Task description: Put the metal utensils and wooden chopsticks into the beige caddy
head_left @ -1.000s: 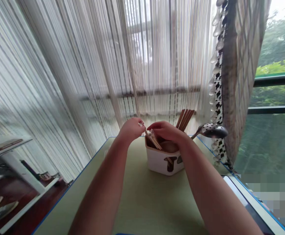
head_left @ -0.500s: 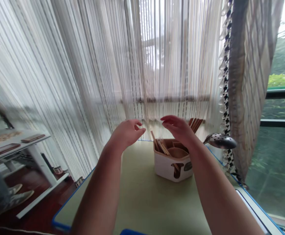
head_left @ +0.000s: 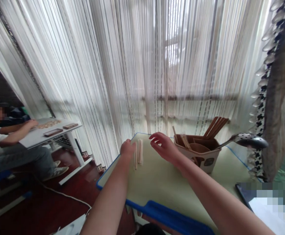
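My left hand [head_left: 127,149] reaches to the far left part of the table, fingers curled, touching the ends of several pale wooden chopsticks [head_left: 138,154] that lie flat on the green tabletop [head_left: 162,186]. My right hand [head_left: 163,146] hovers just right of them, fingers apart and holding nothing. Behind it stands a white utensil holder [head_left: 203,156] with a wooden rim, holding dark chopsticks [head_left: 215,124], a wooden spoon and a metal slotted ladle [head_left: 247,141] that sticks out to the right.
Sheer striped curtains hang behind the table, with a heavy patterned curtain [head_left: 281,98] at the right. The table has a blue edge [head_left: 166,213]. At the left a seated person [head_left: 5,143] rests an arm on a white desk [head_left: 46,130].
Both hands left the holder and moved left. The pale chopsticks now lie on the table by my left hand. The view has swung left, bringing in the seated person.
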{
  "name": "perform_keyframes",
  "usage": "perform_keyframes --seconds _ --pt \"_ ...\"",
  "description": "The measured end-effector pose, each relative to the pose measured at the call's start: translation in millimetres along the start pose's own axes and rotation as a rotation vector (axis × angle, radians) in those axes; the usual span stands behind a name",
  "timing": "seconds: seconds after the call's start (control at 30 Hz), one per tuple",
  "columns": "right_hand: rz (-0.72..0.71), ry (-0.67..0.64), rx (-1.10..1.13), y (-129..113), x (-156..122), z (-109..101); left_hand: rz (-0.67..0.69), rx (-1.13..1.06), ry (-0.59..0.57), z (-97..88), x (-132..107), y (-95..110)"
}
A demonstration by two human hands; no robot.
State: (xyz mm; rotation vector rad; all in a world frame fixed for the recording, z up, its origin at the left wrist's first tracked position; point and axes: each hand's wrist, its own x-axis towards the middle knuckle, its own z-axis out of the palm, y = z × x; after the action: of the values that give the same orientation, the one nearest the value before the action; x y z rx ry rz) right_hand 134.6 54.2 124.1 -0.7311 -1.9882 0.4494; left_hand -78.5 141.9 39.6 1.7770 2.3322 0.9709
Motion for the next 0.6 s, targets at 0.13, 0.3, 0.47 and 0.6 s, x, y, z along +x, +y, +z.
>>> perform_keyframes --seconds 0.13,0.3,0.47,0.6 --pt "0.013 -0.003 -0.166 52 -25 56 -0.032 0.025 -0.063 7.8 4 -8" --pt "0.0 -0.188 -0.36 85 -46 78 -0.011 0.025 -0.088 14.5 3 -4" --pt "-0.051 -0.365 -0.454 81 -43 75 0.005 0.012 -0.084 16.2 1 0" --pt "-0.024 -0.403 -0.476 72 -41 74 0.038 -0.016 -0.062 18.1 -1 3"
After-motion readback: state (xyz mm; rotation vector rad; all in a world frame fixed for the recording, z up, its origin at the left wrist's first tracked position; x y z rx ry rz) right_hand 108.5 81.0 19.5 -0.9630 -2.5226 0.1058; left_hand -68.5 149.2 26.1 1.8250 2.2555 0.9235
